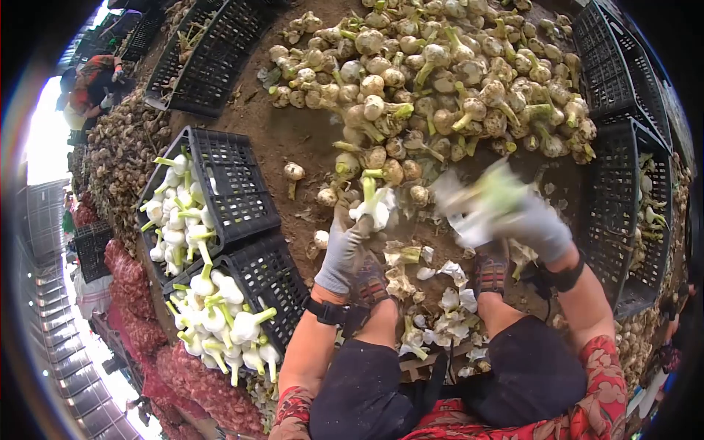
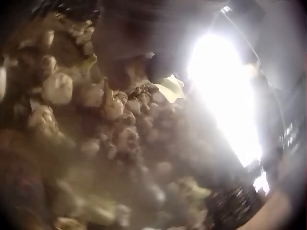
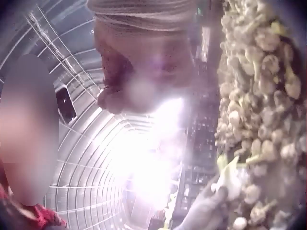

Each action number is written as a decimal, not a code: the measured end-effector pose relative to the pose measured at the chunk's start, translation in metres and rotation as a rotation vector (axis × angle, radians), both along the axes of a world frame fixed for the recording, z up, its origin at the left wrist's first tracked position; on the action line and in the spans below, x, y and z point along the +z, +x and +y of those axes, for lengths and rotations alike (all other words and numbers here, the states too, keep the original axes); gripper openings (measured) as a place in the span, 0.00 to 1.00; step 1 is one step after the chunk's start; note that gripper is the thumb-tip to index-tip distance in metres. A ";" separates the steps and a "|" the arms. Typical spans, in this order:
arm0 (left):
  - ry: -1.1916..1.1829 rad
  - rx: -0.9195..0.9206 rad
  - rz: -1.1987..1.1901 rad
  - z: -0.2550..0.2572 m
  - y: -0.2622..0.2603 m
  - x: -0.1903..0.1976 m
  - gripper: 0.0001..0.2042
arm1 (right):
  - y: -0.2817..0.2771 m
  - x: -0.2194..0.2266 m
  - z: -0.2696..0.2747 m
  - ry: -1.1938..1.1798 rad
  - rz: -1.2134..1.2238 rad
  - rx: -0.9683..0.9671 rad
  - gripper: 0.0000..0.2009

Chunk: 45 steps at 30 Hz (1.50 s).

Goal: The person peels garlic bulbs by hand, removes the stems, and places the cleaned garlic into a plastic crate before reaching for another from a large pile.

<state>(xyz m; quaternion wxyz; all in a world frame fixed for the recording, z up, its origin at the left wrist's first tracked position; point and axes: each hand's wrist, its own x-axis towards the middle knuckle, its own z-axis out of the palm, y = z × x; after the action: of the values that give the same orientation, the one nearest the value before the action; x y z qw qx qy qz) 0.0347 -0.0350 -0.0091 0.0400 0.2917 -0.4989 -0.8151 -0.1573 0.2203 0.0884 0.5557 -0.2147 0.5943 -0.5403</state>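
Observation:
My gloved left hand (image 1: 343,253) grips a garlic bulb (image 1: 378,207) with a cut green stem and clean white skin, over the dirt floor in the head view. The right wrist view also catches this garlic bulb (image 3: 231,181), with the left hand (image 3: 207,208) around its side. My gloved right hand (image 1: 539,227) is blurred by motion, off to the right. Loose garlic skins (image 1: 488,202), white and pale green, blur at its fingers. Curled fingers of the right hand (image 3: 144,62) show dark in the right wrist view.
A heap of soiled garlic (image 1: 469,81) lies ahead. Two black crates of white garlic, one nearer (image 1: 227,315) and one farther (image 1: 176,213), lean at left. More crates (image 1: 623,205) stand at right. Peeled scraps (image 1: 447,315) litter the ground between my feet. Another person (image 1: 92,88) works far left.

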 end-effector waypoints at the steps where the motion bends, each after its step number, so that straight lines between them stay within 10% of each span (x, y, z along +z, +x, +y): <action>1: 0.252 0.014 0.056 -0.003 0.001 0.000 0.25 | 0.018 -0.092 0.001 -0.225 0.383 0.165 0.29; 3: 0.567 0.035 0.175 -0.004 0.002 -0.003 0.26 | 0.045 -0.055 -0.028 0.538 1.044 0.948 0.26; 10: 0.704 -0.117 0.279 -0.012 0.007 -0.005 0.35 | 0.066 -0.078 -0.016 0.135 0.988 0.335 0.21; 12: 0.684 -0.035 0.226 -0.001 0.001 0.016 0.39 | 0.056 -0.071 -0.025 0.124 0.591 0.108 0.17; 18: 0.559 -0.005 0.187 0.010 0.001 0.020 0.44 | 0.039 -0.052 -0.037 0.364 0.853 0.425 0.34; 20: 0.450 -0.035 0.186 0.014 -0.001 0.025 0.42 | 0.042 -0.064 -0.039 -0.021 0.707 0.005 0.39; 25: 0.507 -0.064 0.129 0.019 -0.005 0.021 0.33 | 0.051 -0.072 -0.066 -0.058 -0.001 -0.178 0.24; 28: 0.441 -0.062 0.226 0.021 -0.008 0.022 0.31 | 0.061 -0.070 -0.072 0.044 0.030 -0.169 0.14; 32: 0.514 -0.026 0.098 0.016 -0.003 0.019 0.36 | 0.070 -0.065 -0.071 -0.205 0.673 -0.144 0.09; 38: 0.803 -0.211 0.333 0.013 -0.002 0.021 0.27 | 0.017 -0.139 -0.062 0.203 0.277 -0.356 0.11; 42: 0.221 -0.127 0.253 0.023 -0.005 0.021 0.31 | 0.031 -0.093 -0.056 0.139 0.789 -0.075 0.28; 45: -0.222 -0.146 0.132 0.018 -0.011 0.030 0.30 | 0.042 -0.055 -0.058 0.027 0.632 -0.145 0.27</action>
<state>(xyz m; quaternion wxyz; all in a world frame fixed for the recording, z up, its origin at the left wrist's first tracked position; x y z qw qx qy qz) 0.0241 -0.0166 0.0209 0.0456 0.1940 -0.6022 -0.7731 -0.1157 0.1624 0.0332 0.3067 -0.3216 0.7582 -0.4772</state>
